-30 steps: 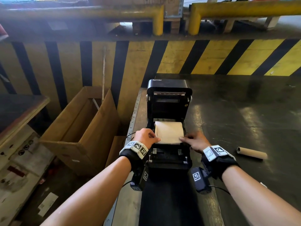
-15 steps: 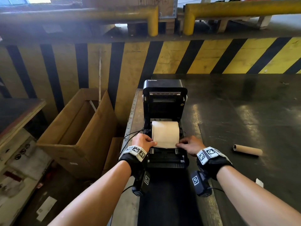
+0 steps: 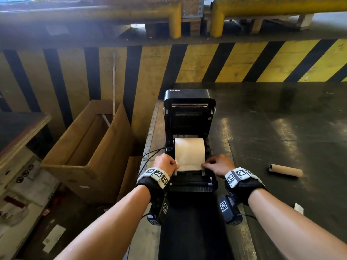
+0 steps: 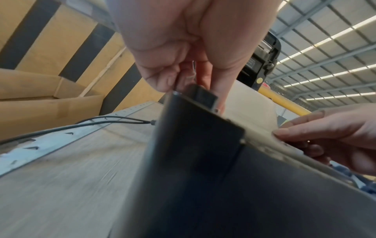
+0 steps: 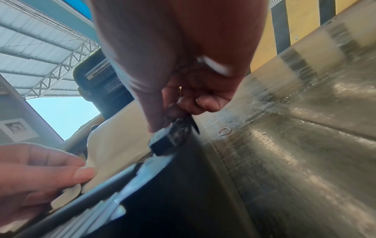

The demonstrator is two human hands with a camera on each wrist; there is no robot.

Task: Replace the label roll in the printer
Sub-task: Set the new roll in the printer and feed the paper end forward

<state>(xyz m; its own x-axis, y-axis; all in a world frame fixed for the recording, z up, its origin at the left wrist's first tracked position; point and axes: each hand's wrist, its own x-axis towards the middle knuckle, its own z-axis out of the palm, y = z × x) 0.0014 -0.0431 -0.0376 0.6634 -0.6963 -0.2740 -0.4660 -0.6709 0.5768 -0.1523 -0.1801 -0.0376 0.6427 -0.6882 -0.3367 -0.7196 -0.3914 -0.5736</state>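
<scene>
Between the fingertips of both hands, the free leading edge of the label roll (image 3: 189,153) is pinched: its left corner is held by the curled fingers of the left hand (image 3: 165,164), its right corner by those of the right hand (image 3: 218,165). Behind the fingers, the pale roll is seated in the bay of the black printer (image 3: 189,184), whose lid (image 3: 189,111) is raised upright. Well to the right of the right hand, an empty cardboard core (image 3: 285,170) is seen lying on the dark work surface (image 3: 281,128). To the left of the left hand, an open cardboard box (image 3: 88,152) is shown.
</scene>
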